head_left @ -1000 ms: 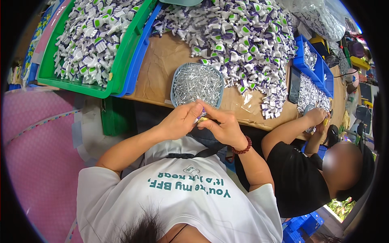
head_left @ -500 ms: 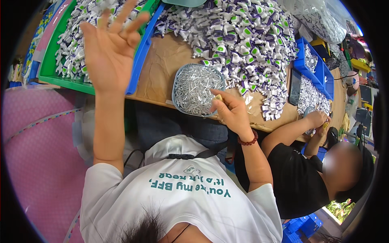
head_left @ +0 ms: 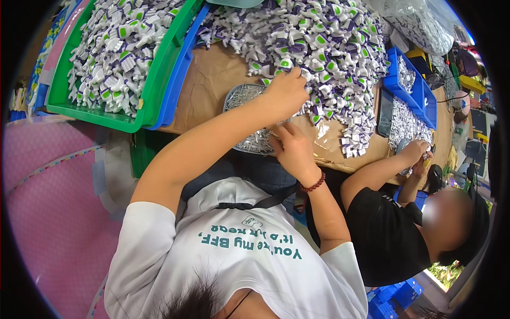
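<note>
My left hand (head_left: 287, 94) reaches across the metal pins to the near edge of a heap of small white-and-purple plastic figures (head_left: 319, 58) with green patches. Its fingers are bent down and drawn together; what is between them is hidden. Below it, my right hand (head_left: 296, 151), with a dark red bead bracelet (head_left: 314, 182) at the wrist, is at the right side of a grey-blue tub (head_left: 225, 106). The tub holds many short silvery metal pins (head_left: 249, 139). The right fingers curl at the pins, and any item in them is too small to make out.
A green crate (head_left: 139, 119) of similar figures stands at the left, beside a blue tray edge (head_left: 169, 101). Brown paper (head_left: 204, 80) covers the table. At right lie a dark phone-like slab (head_left: 385, 114), a blue divided bin (head_left: 393, 80) and a co-worker (head_left: 390, 234) handling small parts.
My left hand has swung right and down from above the green crate to the figure heap, its spread fingers now bent. The right hand has shifted slightly left and lower.
</note>
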Demonstrator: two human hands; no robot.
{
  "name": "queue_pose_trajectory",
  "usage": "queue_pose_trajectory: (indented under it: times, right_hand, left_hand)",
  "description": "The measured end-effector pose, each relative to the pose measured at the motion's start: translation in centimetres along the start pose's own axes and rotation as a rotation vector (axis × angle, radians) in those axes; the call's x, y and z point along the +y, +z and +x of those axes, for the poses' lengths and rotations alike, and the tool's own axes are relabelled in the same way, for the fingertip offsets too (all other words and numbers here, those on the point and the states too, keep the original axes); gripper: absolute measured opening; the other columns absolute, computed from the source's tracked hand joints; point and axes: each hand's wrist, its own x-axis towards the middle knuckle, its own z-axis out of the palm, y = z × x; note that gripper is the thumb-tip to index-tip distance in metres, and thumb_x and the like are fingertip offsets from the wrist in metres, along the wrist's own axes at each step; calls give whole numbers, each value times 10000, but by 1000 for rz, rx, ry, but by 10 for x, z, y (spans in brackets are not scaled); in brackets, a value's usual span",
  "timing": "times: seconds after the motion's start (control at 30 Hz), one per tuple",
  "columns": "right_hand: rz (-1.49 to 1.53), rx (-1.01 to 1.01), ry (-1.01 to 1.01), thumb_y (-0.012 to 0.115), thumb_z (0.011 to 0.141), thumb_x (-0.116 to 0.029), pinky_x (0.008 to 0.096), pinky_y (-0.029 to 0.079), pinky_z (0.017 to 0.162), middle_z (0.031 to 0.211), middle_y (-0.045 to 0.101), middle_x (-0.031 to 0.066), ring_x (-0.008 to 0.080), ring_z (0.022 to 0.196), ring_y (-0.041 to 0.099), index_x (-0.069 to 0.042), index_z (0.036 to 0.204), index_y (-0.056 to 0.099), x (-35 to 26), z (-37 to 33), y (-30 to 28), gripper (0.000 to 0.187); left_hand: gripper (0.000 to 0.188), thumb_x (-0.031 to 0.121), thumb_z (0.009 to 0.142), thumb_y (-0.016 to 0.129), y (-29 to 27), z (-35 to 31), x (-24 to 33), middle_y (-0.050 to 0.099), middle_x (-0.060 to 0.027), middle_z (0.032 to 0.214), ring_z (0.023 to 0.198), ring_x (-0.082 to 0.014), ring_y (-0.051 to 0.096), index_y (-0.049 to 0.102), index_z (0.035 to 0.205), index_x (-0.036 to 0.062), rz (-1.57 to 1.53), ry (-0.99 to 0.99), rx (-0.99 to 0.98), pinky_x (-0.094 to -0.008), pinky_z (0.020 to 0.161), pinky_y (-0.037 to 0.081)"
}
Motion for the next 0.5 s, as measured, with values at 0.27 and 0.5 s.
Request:
queue_pose_trajectory:
  times: [0.27,0.5]
  right_hand:
    - [9,8,-16,621,726,-39,378,462,603,794,566,112,313,702,570,-45,895,616,8,3,9,169]
    - [213,88,100,662,718,-48,336,454,611,790,605,122,284,696,581,-15,830,631,9,7,6,121]
  left_hand:
    - [98,170,616,610,12,10,-8,530,-26,802,934,-210,467,683,669,132,81,250,-78,-322,633,455]
    - [101,196,685,624,-12,16,-24,558,-33,854,939,-219,482,682,748,142,-83,281,-119,-292,681,466]
